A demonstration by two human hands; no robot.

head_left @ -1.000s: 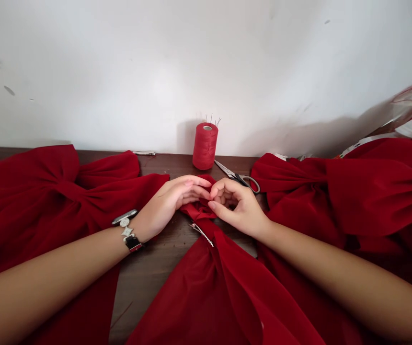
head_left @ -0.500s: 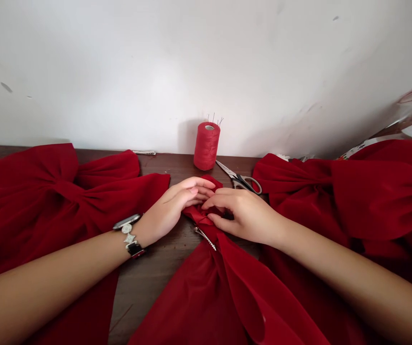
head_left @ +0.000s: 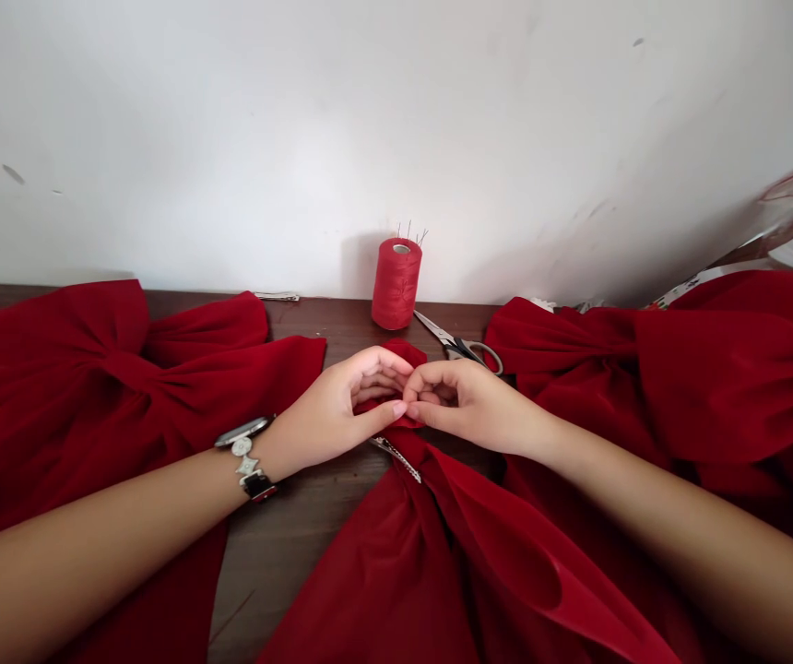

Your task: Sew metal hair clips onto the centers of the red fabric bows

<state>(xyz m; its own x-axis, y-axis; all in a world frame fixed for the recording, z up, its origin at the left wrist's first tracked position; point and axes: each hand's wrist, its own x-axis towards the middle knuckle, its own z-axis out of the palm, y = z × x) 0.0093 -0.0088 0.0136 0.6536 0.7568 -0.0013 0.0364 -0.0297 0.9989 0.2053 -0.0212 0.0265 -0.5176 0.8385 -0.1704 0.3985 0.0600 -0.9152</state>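
My left hand and my right hand meet over the knot end of a red fabric bow. Thumb and fingers of each hand are pinched, their tips almost touching. Whatever they pinch is too small or too hidden to make out. A bit of the bow's red cloth shows behind and below the fingertips, and its long tails spread toward me. Just beneath my hands, a metal hair clip lies on the gathered cloth. On my left wrist is a watch with a decorated band.
A spool of red thread with several needles stuck in its top stands by the wall. Beside it lie scissors. Finished-looking red bows lie at left and right on the dark wooden table.
My left hand has turned, its thumb now coming down to meet the fingers of my right hand. My right fingers have closed into a pinch. The bow's right tail has shifted rightward.
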